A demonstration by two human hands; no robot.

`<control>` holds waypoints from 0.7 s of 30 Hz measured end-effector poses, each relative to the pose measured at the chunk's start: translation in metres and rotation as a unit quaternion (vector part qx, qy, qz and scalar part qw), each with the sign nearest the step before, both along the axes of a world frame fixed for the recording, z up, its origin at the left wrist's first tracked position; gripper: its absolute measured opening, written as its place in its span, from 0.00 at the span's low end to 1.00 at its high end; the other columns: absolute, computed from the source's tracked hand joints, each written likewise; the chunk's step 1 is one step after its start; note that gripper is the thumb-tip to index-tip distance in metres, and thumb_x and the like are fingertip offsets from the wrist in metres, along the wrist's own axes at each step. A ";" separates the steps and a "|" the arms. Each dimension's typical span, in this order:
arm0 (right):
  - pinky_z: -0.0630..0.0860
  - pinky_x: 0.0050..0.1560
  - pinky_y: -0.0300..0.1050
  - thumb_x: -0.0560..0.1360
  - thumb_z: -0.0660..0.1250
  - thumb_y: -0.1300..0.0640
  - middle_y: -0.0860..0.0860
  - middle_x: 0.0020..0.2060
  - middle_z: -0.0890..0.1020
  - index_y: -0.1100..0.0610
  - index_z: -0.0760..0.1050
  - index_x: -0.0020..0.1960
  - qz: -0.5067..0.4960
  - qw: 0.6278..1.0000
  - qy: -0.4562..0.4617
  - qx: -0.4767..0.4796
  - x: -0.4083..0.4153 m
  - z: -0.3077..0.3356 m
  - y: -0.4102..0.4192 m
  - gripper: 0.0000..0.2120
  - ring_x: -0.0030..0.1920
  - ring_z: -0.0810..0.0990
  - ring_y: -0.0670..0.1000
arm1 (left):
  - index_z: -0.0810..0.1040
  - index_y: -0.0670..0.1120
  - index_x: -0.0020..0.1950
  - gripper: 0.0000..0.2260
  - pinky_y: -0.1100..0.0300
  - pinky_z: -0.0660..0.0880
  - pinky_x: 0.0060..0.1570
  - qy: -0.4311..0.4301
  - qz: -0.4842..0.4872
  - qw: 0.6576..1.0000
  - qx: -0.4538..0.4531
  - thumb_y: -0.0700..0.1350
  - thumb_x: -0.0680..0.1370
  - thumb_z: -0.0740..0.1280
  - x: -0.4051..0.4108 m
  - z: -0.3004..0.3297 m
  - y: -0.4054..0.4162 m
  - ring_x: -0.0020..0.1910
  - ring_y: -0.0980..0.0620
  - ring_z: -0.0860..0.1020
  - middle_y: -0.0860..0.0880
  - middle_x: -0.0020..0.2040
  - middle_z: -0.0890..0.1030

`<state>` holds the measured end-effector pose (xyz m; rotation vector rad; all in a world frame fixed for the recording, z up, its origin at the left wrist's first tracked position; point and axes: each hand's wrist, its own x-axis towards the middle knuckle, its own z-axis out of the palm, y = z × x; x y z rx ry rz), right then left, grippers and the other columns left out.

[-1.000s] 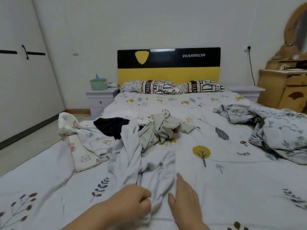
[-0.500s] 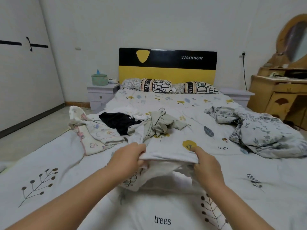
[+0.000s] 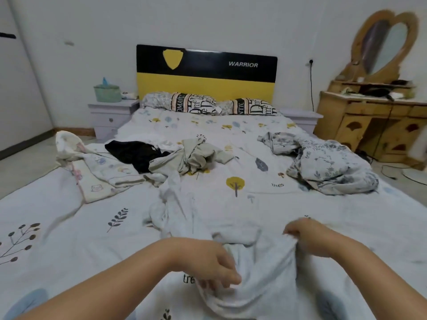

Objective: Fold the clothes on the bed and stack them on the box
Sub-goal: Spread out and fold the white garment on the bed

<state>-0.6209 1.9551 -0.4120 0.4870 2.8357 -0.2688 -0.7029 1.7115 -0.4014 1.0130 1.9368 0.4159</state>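
I see a plain white wall (image 3: 97,26) behind the bed (image 3: 231,135), whose headboard (image 3: 205,72) is black above and yellow below, with a yellow shield and the word WARRIOR. Two lettered pillows (image 3: 194,103) lie against it. A pale nightstand (image 3: 111,114) stands at each side; the left one carries a green tissue box (image 3: 107,92). At right stands a wooden dresser (image 3: 374,125) with a heart-shaped mirror (image 3: 385,45); a black cord (image 3: 311,86) hangs from a wall socket beside it. At far left is a white wardrobe door (image 3: 13,88) with a dark handle. The floor (image 3: 25,162) is pale grey. Light is even and soft.
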 end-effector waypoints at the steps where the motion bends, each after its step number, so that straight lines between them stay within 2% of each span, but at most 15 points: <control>1: 0.72 0.48 0.39 0.70 0.60 0.65 0.49 0.55 0.80 0.47 0.77 0.51 0.004 0.995 -0.098 0.003 0.004 -0.006 0.003 0.17 0.51 0.76 0.49 | 0.79 0.47 0.50 0.09 0.63 0.74 0.44 0.016 0.052 0.998 0.031 0.51 0.79 0.62 -0.005 -0.006 0.005 0.42 0.55 0.78 0.49 0.50 0.82; 2: 0.73 0.49 0.38 0.70 0.60 0.63 0.49 0.55 0.80 0.47 0.77 0.52 -0.005 0.990 -0.141 -0.009 0.006 -0.010 0.005 0.16 0.51 0.77 0.49 | 0.78 0.48 0.47 0.08 0.63 0.74 0.42 0.053 0.107 0.990 0.074 0.49 0.79 0.62 -0.012 -0.012 0.010 0.41 0.54 0.78 0.49 0.48 0.82; 3: 0.74 0.47 0.37 0.70 0.62 0.61 0.48 0.53 0.81 0.48 0.77 0.49 -0.025 0.991 -0.127 -0.032 0.006 -0.012 0.005 0.13 0.49 0.78 0.49 | 0.77 0.49 0.47 0.06 0.64 0.73 0.42 0.120 0.150 0.975 0.112 0.47 0.79 0.61 -0.021 -0.016 0.014 0.43 0.54 0.78 0.50 0.47 0.81; 5: 0.73 0.46 0.37 0.71 0.63 0.60 0.49 0.49 0.81 0.49 0.76 0.46 -0.082 0.994 -0.006 -0.070 -0.002 -0.013 0.004 0.08 0.49 0.79 0.49 | 0.79 0.48 0.50 0.08 0.62 0.72 0.48 0.253 0.216 0.931 0.152 0.43 0.78 0.60 -0.041 -0.025 0.023 0.50 0.52 0.77 0.52 0.49 0.80; 8: 0.71 0.52 0.40 0.73 0.60 0.60 0.50 0.54 0.79 0.51 0.76 0.56 -0.154 0.973 0.157 -0.075 -0.028 -0.020 0.001 0.13 0.56 0.76 0.51 | 0.79 0.46 0.54 0.13 0.62 0.70 0.49 0.331 0.288 0.884 0.160 0.38 0.78 0.56 -0.067 -0.043 0.037 0.53 0.52 0.76 0.51 0.54 0.80; 10: 0.68 0.54 0.41 0.76 0.58 0.60 0.51 0.59 0.77 0.52 0.73 0.63 -0.175 0.965 0.179 -0.080 -0.045 -0.028 -0.002 0.17 0.61 0.74 0.52 | 0.76 0.47 0.60 0.15 0.62 0.68 0.53 0.362 0.251 0.888 0.133 0.37 0.79 0.55 -0.081 -0.056 0.046 0.57 0.51 0.75 0.49 0.59 0.78; 11: 0.68 0.57 0.42 0.77 0.57 0.59 0.52 0.62 0.75 0.52 0.71 0.66 -0.168 0.970 0.163 -0.063 -0.053 -0.035 -0.002 0.18 0.63 0.72 0.53 | 0.74 0.47 0.64 0.15 0.61 0.67 0.57 0.370 0.211 0.897 0.117 0.38 0.80 0.55 -0.089 -0.064 0.050 0.61 0.50 0.73 0.49 0.63 0.76; 14: 0.66 0.66 0.48 0.78 0.58 0.48 0.55 0.68 0.67 0.54 0.62 0.72 -0.121 0.992 0.025 0.002 -0.071 -0.063 0.002 0.24 0.69 0.66 0.57 | 0.58 0.48 0.75 0.22 0.57 0.59 0.70 0.354 0.081 0.931 0.036 0.45 0.81 0.57 -0.109 -0.082 0.058 0.72 0.48 0.62 0.48 0.75 0.60; 15: 0.66 0.67 0.50 0.77 0.60 0.44 0.56 0.68 0.66 0.54 0.62 0.71 -0.108 0.994 -0.027 0.009 -0.074 -0.070 0.002 0.26 0.69 0.65 0.57 | 0.53 0.48 0.77 0.26 0.54 0.58 0.71 0.339 0.051 0.939 -0.017 0.48 0.81 0.59 -0.114 -0.085 0.060 0.74 0.47 0.59 0.48 0.77 0.56; 16: 0.67 0.65 0.50 0.76 0.61 0.42 0.56 0.67 0.67 0.53 0.65 0.67 -0.085 0.994 -0.061 0.009 -0.075 -0.077 0.003 0.24 0.67 0.66 0.57 | 0.52 0.48 0.77 0.30 0.51 0.59 0.71 0.331 0.029 0.940 -0.074 0.51 0.79 0.61 -0.118 -0.086 0.061 0.73 0.45 0.60 0.47 0.77 0.56; 17: 0.68 0.61 0.47 0.75 0.62 0.43 0.57 0.65 0.70 0.53 0.70 0.59 -0.066 0.995 -0.069 0.004 -0.075 -0.080 0.002 0.18 0.64 0.69 0.57 | 0.55 0.46 0.76 0.31 0.50 0.63 0.69 0.338 0.010 0.933 -0.122 0.53 0.78 0.63 -0.120 -0.084 0.061 0.71 0.43 0.64 0.45 0.75 0.60; 18: 0.69 0.54 0.44 0.74 0.63 0.48 0.57 0.61 0.74 0.52 0.71 0.48 -0.044 0.998 -0.054 -0.002 -0.074 -0.079 0.001 0.08 0.59 0.72 0.55 | 0.62 0.45 0.73 0.28 0.51 0.66 0.66 0.356 -0.008 0.920 -0.161 0.53 0.77 0.65 -0.119 -0.078 0.062 0.68 0.43 0.68 0.44 0.71 0.66; 19: 0.68 0.48 0.42 0.74 0.63 0.53 0.57 0.58 0.77 0.53 0.70 0.41 -0.028 0.999 -0.018 -0.010 -0.073 -0.076 0.002 0.05 0.55 0.74 0.55 | 0.68 0.44 0.68 0.24 0.53 0.70 0.62 0.381 -0.018 0.905 -0.188 0.53 0.76 0.66 -0.119 -0.072 0.062 0.64 0.43 0.72 0.44 0.67 0.72; 21: 0.68 0.47 0.42 0.72 0.63 0.60 0.56 0.53 0.80 0.55 0.75 0.41 -0.045 0.994 0.092 -0.025 -0.070 -0.064 0.006 0.03 0.55 0.76 0.55 | 0.76 0.43 0.58 0.15 0.57 0.71 0.52 0.419 0.015 0.889 -0.187 0.50 0.75 0.67 -0.121 -0.056 0.060 0.57 0.45 0.76 0.44 0.60 0.77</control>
